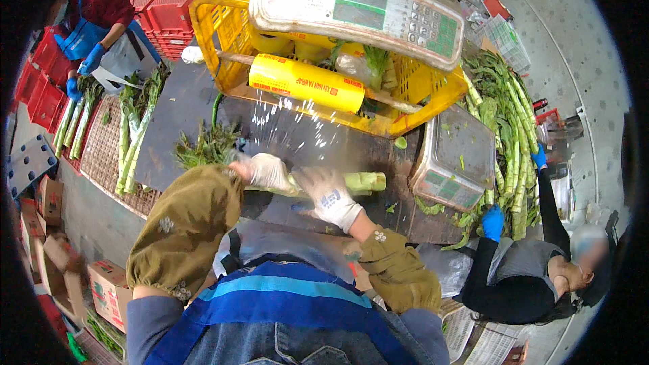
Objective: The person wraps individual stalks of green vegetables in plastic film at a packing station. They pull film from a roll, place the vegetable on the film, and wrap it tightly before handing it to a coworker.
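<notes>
A bundle of stem lettuce stalks (367,182) lies crosswise on the dark tabletop before me, its cut ends to the right and leafy tops (209,146) to the left. My left hand (268,171), in a white glove, grips the bundle near its middle. Just to the right, my right hand (328,197), gloved too, lies across the stalks with its fingers around them; its fingertips are blurred. Beyond my hands a yellow roll of plastic wrap (307,83) hangs on a wooden stick (393,100). Bright glints between roll and hands look like clear film (299,124).
A yellow crate (431,120) holds the stick, with a label scale (360,7) above. Another scale (454,157) stands right, beside piled stem lettuce (512,162). Blue-gloved co-workers are at right (507,274) and far left (96,15). More stalks (133,147) lie left.
</notes>
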The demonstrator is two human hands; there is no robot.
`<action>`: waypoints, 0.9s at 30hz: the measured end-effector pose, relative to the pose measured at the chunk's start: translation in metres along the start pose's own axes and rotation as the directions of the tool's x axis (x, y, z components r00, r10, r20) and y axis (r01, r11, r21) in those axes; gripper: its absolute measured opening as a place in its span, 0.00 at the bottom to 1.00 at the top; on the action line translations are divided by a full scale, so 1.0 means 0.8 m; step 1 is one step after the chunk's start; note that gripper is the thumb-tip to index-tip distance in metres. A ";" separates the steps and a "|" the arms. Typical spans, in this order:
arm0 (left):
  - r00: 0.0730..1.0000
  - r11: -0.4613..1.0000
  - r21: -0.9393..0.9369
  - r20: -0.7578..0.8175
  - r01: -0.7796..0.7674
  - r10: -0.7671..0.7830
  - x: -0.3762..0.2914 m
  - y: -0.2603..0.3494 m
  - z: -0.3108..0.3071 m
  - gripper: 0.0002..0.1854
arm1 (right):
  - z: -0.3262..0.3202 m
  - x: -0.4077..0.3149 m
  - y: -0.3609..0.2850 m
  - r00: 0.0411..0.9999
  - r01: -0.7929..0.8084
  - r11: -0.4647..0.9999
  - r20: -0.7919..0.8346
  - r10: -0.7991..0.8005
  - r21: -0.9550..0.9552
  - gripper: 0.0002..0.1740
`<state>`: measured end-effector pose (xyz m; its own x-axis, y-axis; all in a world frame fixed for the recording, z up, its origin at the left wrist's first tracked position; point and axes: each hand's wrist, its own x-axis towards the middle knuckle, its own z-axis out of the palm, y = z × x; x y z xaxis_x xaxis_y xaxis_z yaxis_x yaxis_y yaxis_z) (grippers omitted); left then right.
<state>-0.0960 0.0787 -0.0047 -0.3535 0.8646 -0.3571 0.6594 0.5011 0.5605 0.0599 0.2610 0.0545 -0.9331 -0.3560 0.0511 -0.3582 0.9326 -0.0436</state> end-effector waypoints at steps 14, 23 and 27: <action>0.667 0.959 0.248 -0.739 0.137 0.096 -0.101 0.075 0.018 0.29 | 0.012 0.052 0.053 0.966 -0.184 0.893 0.244 0.087 0.412 0.31; 0.892 0.921 0.296 -0.439 0.255 -0.106 -0.057 0.047 0.001 0.49 | 0.045 -0.048 0.091 0.950 -0.216 0.953 0.179 0.255 -0.213 0.70; 0.911 0.935 0.251 -0.387 0.249 -0.139 -0.031 0.022 -0.021 0.39 | 0.043 -0.036 0.097 0.955 -0.225 0.969 0.173 0.240 -0.100 0.69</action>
<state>-0.0865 0.0666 0.0266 -0.6707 0.7329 -0.1137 0.6953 0.6747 0.2477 0.0577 0.3419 0.0150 -0.9828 -0.1263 -0.1346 -0.1336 0.9900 0.0463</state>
